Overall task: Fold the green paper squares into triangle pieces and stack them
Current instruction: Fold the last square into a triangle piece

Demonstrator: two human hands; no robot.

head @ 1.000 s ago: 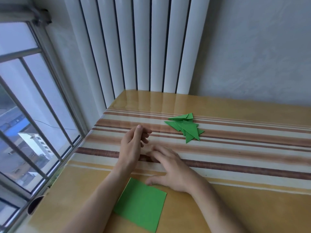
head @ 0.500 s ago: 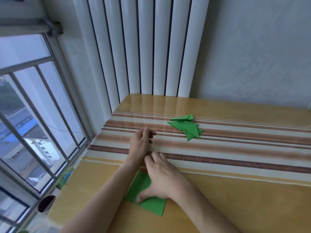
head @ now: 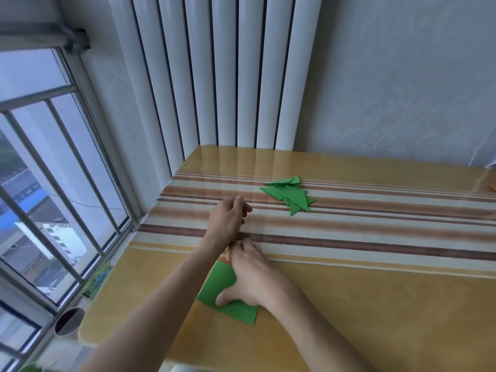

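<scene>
Pressing flat on one green paper square (head: 218, 284) at the near tabletop (head: 375, 304) edge: right hand (head: 251, 275), fingers straight. Left hand (head: 228, 218) resting loosely curled, holding nothing. Folded triangles pile (head: 291, 194) lying farther back; count unclear. No writing visible.

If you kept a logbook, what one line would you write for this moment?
right hand: flat on green paper square | left hand: resting on table, holding nothing | triangle pile: untouched

A home room, upstairs: a white ribbed radiator (head: 228, 76), a barred window (head: 53, 183) overlooking buildings, and a glossy yellow striped counter (head: 375, 291).
</scene>
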